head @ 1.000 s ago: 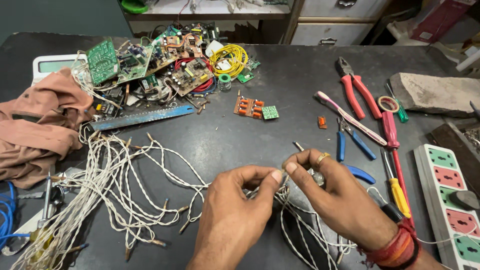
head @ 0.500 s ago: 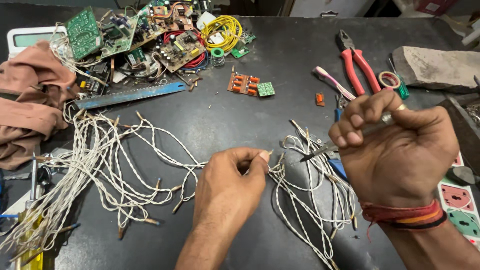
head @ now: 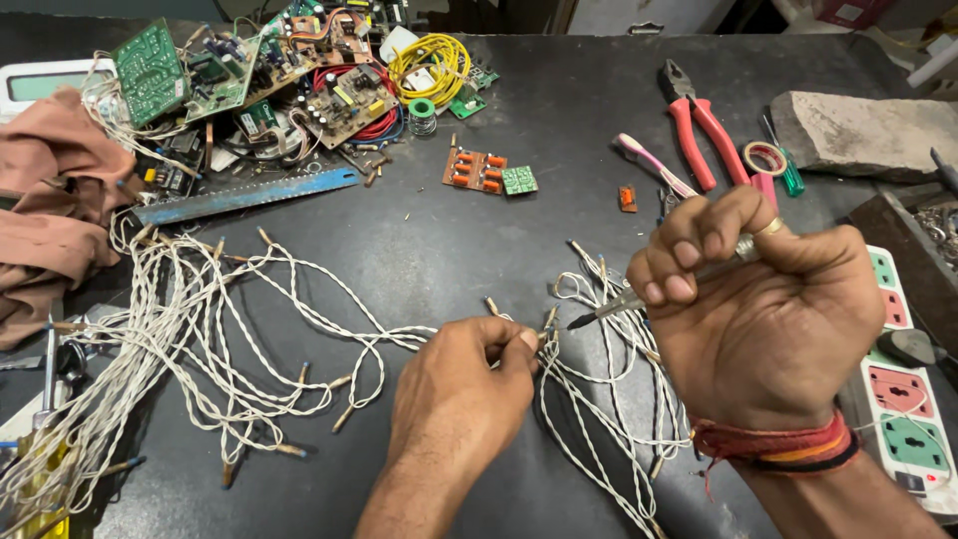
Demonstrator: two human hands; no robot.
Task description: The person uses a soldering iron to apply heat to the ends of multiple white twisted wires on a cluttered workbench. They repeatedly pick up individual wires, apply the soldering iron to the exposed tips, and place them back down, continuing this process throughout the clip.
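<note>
My left hand [head: 464, 389] pinches the end of a white twisted wire [head: 339, 324] on the dark table, fingertips closed around it near the table's middle. My right hand [head: 758, 309] is raised in a fist around a thin metal tool [head: 624, 301], probably a soldering iron or probe, whose dark tip points left at the wire end. A ring sits on one finger and a red and orange thread band circles the wrist. A bundle of white twisted wires [head: 609, 399] lies beneath and between both hands.
A large heap of white wires [head: 150, 359] spreads at left, next to brown cloth [head: 50, 210]. Circuit boards [head: 249, 70], yellow wire coil [head: 429, 65] and a blue saw blade [head: 244, 195] lie behind. Red pliers [head: 699, 120], stone block [head: 858, 135], power strip [head: 898, 389] at right.
My right hand has lifted from the wires and closed into a fist around the thin tool, its tip now aimed at the wire end. My left hand stays pinching the wire.
</note>
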